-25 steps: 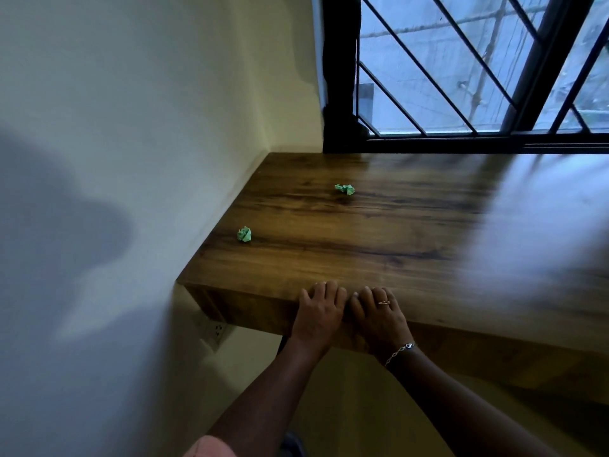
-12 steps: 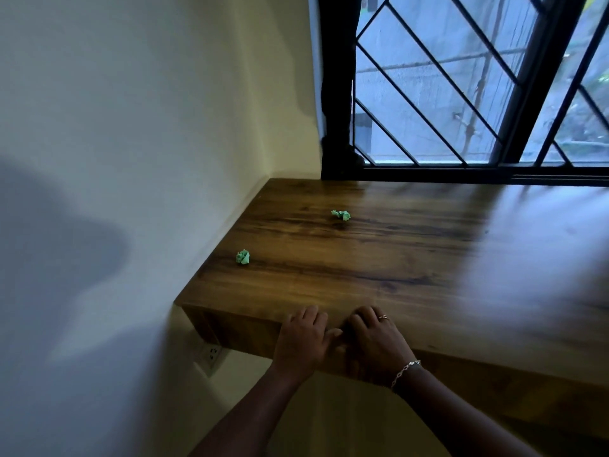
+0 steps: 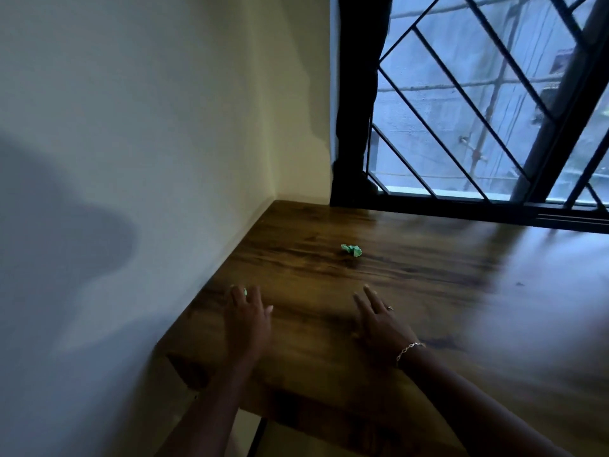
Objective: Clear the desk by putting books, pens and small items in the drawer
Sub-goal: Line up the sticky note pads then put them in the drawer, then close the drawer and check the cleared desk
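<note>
Over the wooden counter [image 3: 412,291], the left hand [image 3: 247,319] is hovering by the wall edge and the right hand [image 3: 379,324] beside it, both spread and holding nothing, while one green wad [image 3: 351,250] is lying ahead of the right hand toward the window edge and another wad [image 3: 245,291] is peeking out at the left fingertips, nearer by far.

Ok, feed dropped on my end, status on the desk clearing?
Left hand open, over near green scrap. Right hand open, over desk. Far green scrap lies free. Nothing blocking.

home room, wooden desk [image 3: 412,291] by plain wall [image 3: 131,127], barred window [image 3: 478,110]
</note>
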Tool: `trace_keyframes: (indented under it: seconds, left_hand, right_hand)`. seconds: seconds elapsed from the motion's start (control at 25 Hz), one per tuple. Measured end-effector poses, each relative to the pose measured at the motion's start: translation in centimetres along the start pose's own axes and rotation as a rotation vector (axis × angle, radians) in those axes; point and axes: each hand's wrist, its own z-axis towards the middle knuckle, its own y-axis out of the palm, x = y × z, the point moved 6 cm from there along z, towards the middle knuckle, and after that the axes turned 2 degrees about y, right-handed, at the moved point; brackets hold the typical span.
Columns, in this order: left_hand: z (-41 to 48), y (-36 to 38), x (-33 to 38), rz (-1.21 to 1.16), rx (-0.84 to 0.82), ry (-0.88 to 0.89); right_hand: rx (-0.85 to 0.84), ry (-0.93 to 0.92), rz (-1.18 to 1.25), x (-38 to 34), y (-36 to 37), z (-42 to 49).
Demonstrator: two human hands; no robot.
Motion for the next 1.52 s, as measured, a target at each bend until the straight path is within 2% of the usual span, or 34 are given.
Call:
trace_keyframes:
  seconds: [0.16, 0.28, 0.48, 0.64, 0.8, 0.92, 1.12, 1.28, 1.52]
  left_hand:
    - [5.4, 3.0, -1.9, 0.011, -0.152, -0.107]
    - [5.2, 3.9, -2.1, 0.076, -0.217, -0.086]
    - [7.3, 3.9, -1.5, 0.098, -0.177, -0.001]
    - [7.8, 3.4, -1.5, 0.037, -0.075, -0.013]
    - [8.0, 3.0, -0.9, -0.114, -0.065, -0.027]
    - [7.3, 2.1, 0.7, -0.216, -0.069, -0.019]
    - [4.2, -1.3, 3.1, -0.337, 0.016, 0.013]
    - [-0.7, -3.4, 2.8, -0.435, 0.066, -0.028]
    - [-10.1, -6.0, -0.5, -0.439, 0.027, -0.16]
  right_hand:
    - [0.074, -0.004, -0.016, 1.0, -2.6, 7.1]
    - [0.088, 0.016, -0.045, 1.7, -3.6, 8.9]
    - [-0.002, 0.041, -0.104, 3.0, -3.9, 14.0]
    - [-0.067, -0.015, -0.174, 3.0, -3.2, 15.7]
    - [0.04, -0.07, -0.143, 2.9, -3.8, 15.5]
    - [0.108, -0.024, -0.11, 3.3, -4.9, 14.3]
    - [0.261, 0.076, 0.144, 3.5, -8.1, 10.5]
    - [0.252, -0.013, 0.244, -1.5, -9.3, 5.7]
    - [-0.025, -0.286, 0.377, -13.8, -6.1, -1.9]
